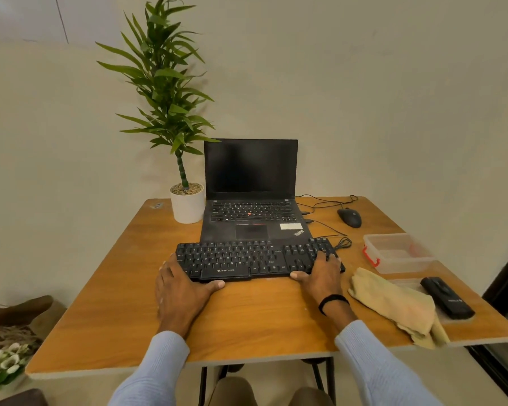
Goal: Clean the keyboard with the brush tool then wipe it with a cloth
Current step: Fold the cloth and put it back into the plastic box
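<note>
Two hands grip the one keyboard [247,259], mid-surface [247,320].
The left hand [179,288] has its fingers curled round the left end, the right hand [320,276] has fingers clamped over the right keys, thumbs on the front edge. Bare wood runs to the near edge, which one cloth [393,303] overhangs beside one brush tool [447,297].

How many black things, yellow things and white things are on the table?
Black: 4 (laptop, keyboard, mouse, brush tool)
Yellow: 1 (cloth)
White: 1 (plant pot)
Total: 6
</note>
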